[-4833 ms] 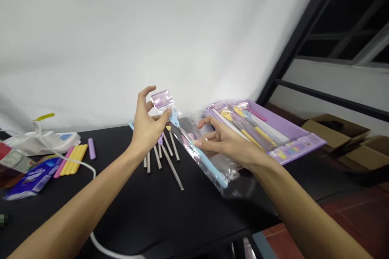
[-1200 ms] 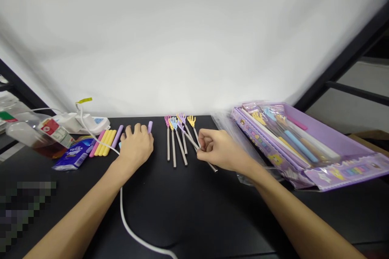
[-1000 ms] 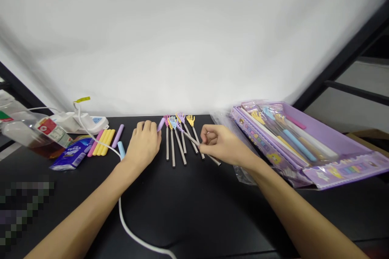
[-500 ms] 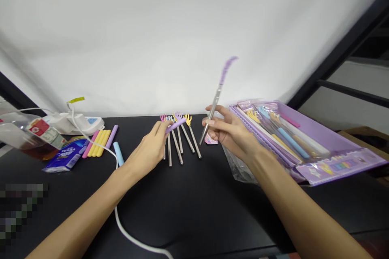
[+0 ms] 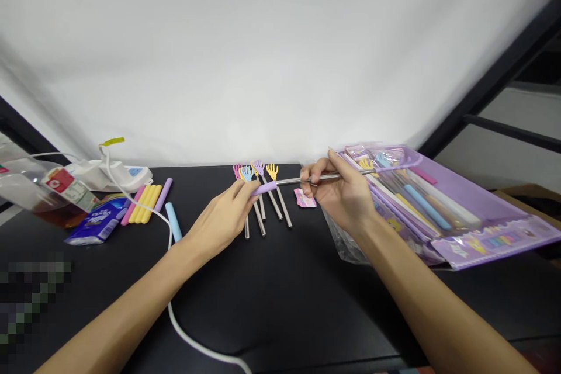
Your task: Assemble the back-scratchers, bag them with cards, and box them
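Note:
My left hand [image 5: 225,210] is closed on a purple handle sleeve [image 5: 265,188]. Between the fingers of my right hand [image 5: 339,190] lies the metal rod [image 5: 290,181] of a back scratcher, held almost level. The rod's left end meets the sleeve's opening; how deep it sits inside I cannot tell. Its purple claw head, blurred, reaches right over the box. Behind my left hand, several back scratchers lie in a fan on the black table, with bare metal rods [image 5: 284,207] and coloured claw heads [image 5: 272,172]. A small pink card [image 5: 305,198] lies beside them.
To the right stands a purple box [image 5: 464,187] of packed back scratchers, with clear plastic wrap [image 5: 346,242] beside it. Yellow sleeves [image 5: 144,204] and a blue sleeve [image 5: 173,222] lie left, near a white cable [image 5: 182,333], power strip [image 5: 140,177], tissue pack [image 5: 99,219] and bottle [image 5: 56,187].
My right hand has tipped the back scratcher from nearly upright to almost level, claw end to the right. Its bare rod end now meets the purple sleeve in my left hand.

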